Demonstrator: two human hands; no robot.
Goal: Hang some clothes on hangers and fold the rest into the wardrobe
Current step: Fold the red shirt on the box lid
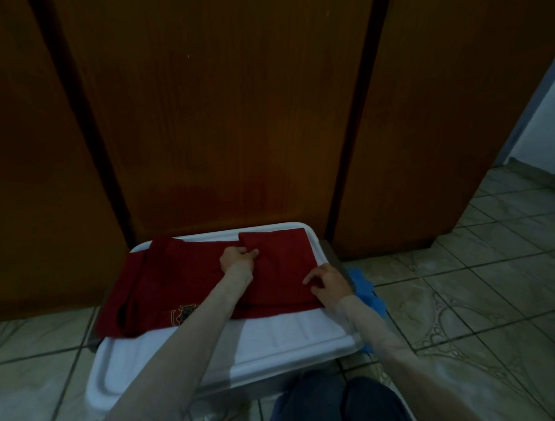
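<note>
cloth is what i am dealing with: a dark red shirt (184, 285) spread over the white lid (264, 346) of a storage box on the tiled floor (457, 297), right in front of the closed wooden wardrobe doors (226, 112). its right part is already doubled over into a flat panel, while the left part lies open, with a small emblem near the front hem and what looks like a sleeve draped over the lid's left edge.

my left hand (237, 258) sits at the inner edge of the folded panel, fingers curled and pinching the fabric where the fold begins. my right hand (327, 284) rests on the panel's near right corner, fingers bent and pressing down; i cannot tell whether it actually grips the cloth or only pins it.

i judge the shirt light, soft and limp, with no stiffness of its own, so it will sag and slide wherever it is not held. the smooth plastic lid gives it little friction, so a one-sided pull would likely drag the whole garment. the best holds are at hems and fold edges, two points at once, kept taut between them. the overhanging left side is the part most likely to slip off.

something blue (366, 292) lies on the floor beside the box, near my right wrist.
</note>
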